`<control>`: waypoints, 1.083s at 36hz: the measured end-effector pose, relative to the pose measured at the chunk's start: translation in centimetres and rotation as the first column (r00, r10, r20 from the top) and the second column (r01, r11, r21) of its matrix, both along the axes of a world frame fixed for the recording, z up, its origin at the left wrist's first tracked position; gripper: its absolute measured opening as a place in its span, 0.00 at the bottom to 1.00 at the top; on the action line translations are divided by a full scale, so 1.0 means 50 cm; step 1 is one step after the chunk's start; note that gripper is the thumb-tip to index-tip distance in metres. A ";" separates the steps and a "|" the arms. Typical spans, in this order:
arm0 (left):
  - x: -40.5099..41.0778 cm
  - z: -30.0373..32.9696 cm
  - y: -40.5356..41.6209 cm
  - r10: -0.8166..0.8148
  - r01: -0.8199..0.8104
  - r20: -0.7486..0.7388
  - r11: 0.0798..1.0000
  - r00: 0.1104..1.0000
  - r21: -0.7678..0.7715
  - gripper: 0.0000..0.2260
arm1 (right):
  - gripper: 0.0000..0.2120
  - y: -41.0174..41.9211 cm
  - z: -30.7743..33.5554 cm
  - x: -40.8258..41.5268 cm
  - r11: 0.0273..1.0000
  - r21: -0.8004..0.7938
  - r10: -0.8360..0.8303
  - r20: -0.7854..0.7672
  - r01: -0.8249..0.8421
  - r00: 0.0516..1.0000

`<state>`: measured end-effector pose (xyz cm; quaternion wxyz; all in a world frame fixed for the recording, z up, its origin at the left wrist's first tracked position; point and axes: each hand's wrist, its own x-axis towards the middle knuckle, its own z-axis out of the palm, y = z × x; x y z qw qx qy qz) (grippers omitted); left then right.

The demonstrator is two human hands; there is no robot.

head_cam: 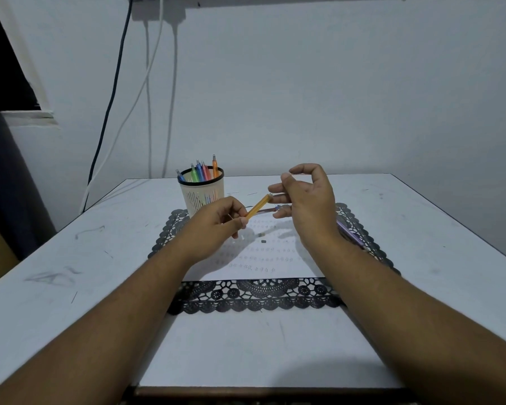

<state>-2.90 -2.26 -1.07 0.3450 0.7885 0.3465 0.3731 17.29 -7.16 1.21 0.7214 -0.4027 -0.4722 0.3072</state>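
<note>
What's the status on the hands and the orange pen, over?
Left hand pinches orange pen, lifted over the paper. Right hand at its far tip, grip unclear. Nothing in the way.

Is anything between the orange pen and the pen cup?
Nothing visible. The left hand holds the orange pen in the air beside the pen cup; the right hand is at the pen's other end, away from the cup.

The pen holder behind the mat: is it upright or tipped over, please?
Upright: the pen holder stands on its base, rim level, with coloured pens poking up from it.
</note>
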 end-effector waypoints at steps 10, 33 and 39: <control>0.001 0.000 -0.003 -0.012 0.012 0.017 1.000 1.000 -0.008 0.05 | 0.06 -0.006 -0.001 0.001 1.000 0.005 -0.030 0.060 0.030 0.998; 0.002 -0.001 0.002 -0.008 0.008 0.031 1.000 0.999 -0.016 0.04 | 0.04 -0.013 -0.002 -0.002 0.997 0.003 -0.073 0.191 0.074 0.979; 0.002 0.000 0.001 0.000 0.001 0.051 1.000 0.999 -0.022 0.03 | 0.07 -0.012 -0.008 -0.002 0.996 -0.065 -0.048 0.268 0.067 0.962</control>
